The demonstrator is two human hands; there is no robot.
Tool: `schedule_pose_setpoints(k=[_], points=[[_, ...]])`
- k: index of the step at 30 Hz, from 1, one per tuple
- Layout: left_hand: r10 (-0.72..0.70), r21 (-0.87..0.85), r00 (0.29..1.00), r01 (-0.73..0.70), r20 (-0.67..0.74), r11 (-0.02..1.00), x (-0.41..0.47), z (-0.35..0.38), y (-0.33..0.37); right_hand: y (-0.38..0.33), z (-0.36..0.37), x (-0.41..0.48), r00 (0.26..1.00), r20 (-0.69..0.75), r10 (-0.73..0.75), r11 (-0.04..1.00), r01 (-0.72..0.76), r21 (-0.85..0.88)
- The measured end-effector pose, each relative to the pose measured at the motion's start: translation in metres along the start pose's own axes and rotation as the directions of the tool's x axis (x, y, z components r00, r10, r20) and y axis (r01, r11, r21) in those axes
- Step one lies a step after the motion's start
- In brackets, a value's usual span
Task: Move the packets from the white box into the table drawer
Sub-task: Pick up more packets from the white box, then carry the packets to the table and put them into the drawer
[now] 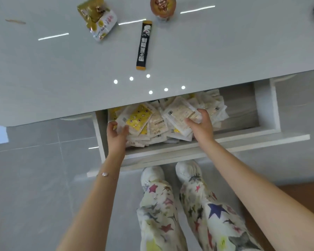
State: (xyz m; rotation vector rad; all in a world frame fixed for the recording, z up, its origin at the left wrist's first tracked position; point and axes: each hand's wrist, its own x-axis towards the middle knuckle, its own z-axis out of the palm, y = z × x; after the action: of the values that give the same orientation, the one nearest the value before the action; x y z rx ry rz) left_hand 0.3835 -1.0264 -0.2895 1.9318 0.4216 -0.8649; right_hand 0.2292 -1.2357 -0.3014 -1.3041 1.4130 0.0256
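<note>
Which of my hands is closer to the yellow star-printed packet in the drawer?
Left. The left hand grips white packets just beside the yellow star-printed packet; the right hand holds a pale beige packet farther to its right.

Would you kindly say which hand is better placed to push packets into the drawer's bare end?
Probably right: the right hand pinches a pale plastic packet nearer the white drawer's bare end; the left hand grips the packet heap's far edge.

On your grey surface (225, 42) you have a black stick sachet (144, 45), a crumpled yellow-and-white snack bag (97, 18) and a brown cup (163, 7). Below you are star-printed trousers (170, 214), white shoes (151, 173) and grey floor tiles (34, 178).
</note>
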Motion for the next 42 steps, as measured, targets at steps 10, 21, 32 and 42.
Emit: schedule_pose_setpoints(k=[10, 21, 32, 42], points=[[0.290, 0.386, 0.957, -0.272, 0.010, 0.882, -0.110, -0.045, 0.079, -0.091, -0.061, -0.098, 0.945, 0.140, -0.294, 0.797, 0.324, -0.509], [0.538, 0.806, 0.834, -0.401, 0.124, 0.435, -0.330, -0.127, 0.206, -0.265, -0.106, -0.318, 0.735, 0.518, -0.436, 0.113, 0.616, -0.779], [0.562, 0.785, 0.811, -0.240, -0.160, 0.570, -0.458, -0.268, 0.234, -0.348, -0.048, -0.490, 0.451, 0.778, -0.437, -0.232, 0.779, -0.582], [0.431, 0.667, 0.731, 0.044, -0.528, 0.744, -0.526, -0.456, 0.149, -0.356, 0.101, -0.674, 0.026, 0.920, -0.390, -0.448, 0.868, -0.214]])
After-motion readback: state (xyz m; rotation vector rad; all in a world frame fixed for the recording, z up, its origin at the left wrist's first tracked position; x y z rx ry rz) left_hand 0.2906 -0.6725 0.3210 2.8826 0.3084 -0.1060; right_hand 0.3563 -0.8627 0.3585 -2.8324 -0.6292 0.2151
